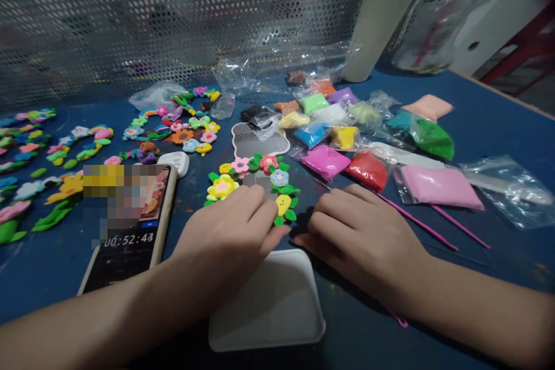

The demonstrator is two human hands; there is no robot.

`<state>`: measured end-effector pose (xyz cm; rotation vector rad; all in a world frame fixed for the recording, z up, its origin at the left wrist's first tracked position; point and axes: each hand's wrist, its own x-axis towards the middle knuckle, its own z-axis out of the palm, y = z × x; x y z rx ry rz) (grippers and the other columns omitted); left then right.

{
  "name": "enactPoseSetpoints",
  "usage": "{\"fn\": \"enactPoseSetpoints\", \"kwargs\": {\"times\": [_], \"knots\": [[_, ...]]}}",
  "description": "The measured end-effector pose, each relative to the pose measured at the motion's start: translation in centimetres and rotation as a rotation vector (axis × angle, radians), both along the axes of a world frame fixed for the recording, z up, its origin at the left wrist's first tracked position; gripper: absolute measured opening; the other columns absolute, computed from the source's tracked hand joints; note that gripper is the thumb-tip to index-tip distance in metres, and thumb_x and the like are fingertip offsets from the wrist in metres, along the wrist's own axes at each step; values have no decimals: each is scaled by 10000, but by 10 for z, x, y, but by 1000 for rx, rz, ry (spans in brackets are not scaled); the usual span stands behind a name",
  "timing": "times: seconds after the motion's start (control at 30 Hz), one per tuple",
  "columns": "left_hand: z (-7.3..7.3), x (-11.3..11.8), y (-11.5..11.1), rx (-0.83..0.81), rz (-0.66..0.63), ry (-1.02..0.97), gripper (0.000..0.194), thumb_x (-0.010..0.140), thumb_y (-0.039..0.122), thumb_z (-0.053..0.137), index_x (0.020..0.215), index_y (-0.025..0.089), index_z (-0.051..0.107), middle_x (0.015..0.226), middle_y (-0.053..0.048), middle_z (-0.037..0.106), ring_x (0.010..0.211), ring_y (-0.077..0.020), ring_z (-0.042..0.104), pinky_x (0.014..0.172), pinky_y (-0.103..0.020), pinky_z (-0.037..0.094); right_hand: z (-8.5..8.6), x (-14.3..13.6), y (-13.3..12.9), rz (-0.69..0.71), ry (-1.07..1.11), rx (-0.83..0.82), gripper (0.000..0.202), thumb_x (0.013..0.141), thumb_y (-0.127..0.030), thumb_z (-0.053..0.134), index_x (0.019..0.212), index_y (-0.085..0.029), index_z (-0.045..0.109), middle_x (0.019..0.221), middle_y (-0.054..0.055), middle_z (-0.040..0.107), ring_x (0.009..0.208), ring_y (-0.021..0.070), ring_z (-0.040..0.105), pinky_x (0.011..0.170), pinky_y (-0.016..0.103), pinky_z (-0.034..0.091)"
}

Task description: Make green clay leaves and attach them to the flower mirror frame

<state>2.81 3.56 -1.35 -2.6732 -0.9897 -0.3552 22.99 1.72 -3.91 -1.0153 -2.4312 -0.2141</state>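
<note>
A ring of clay flowers and green leaves with small yellow faced pieces lies in front of me around a shiny centre. My left hand is closed over its lower left part, thumb toward the right, fingertips hidden. Just right of the ring, my right hand is curled low over the table, its fingertips mostly hidden. A thin metal tip shows beyond its knuckles, and a pink loop end sticks out under the wrist. Whether that hand grips them I cannot tell. Nearest me lies a white rounded tray.
Bags of coloured clay cover the right side, with pink sticks beside them. On the left are a phone with a running timer, a white earbud case and several clay flower rings. A perforated metal panel stands behind.
</note>
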Motion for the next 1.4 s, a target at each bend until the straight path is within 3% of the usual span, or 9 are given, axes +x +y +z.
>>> {"fn": "enactPoseSetpoints", "kwargs": {"times": [0.23, 0.5, 0.77, 1.0, 1.4], "knots": [[-2, -1, 2, -45, 25, -10, 190, 885, 259, 542, 715, 175, 550, 686, -10, 492, 565, -166, 475, 465, -273, 265, 0, -2, 2, 10, -1, -5, 236, 872, -185, 543, 637, -180, 554, 634, 27, 519, 599, 183, 411, 592, 327, 306], [-4, -4, -2, 75, -28, -22, 275, 941, 299, 452, 719, 174, 556, 660, -13, 474, 565, -167, 461, 454, -270, 238, 1, -1, 1, 14, 23, -23, 222, 863, -177, 554, 642, -185, 551, 633, 20, 509, 602, 182, 407, 588, 326, 304], [-7, -7, -2, 66, -63, 38, 152, 942, 218, 465, 853, 167, 577, 699, 1, 456, 612, -168, 426, 499, -265, 250, -1, -1, 1, 16, 9, -20, 214, 859, -173, 558, 646, -185, 552, 644, 22, 516, 611, 182, 415, 600, 326, 312], [-10, -10, -3, 125, -66, 27, 283, 984, 245, 365, 811, 196, 583, 647, 8, 385, 628, -177, 398, 498, -315, 153, -2, -1, 2, 34, 11, -16, 221, 877, -189, 542, 657, -187, 544, 646, 17, 493, 615, 180, 405, 604, 322, 313], [-8, -9, 0, 82, -77, -17, 258, 958, 238, 402, 782, 195, 585, 658, 1, 477, 593, -171, 453, 476, -285, 233, 0, -2, 1, 32, 4, -16, 228, 882, -197, 538, 655, -185, 554, 640, 22, 519, 610, 184, 410, 610, 324, 320]]}}
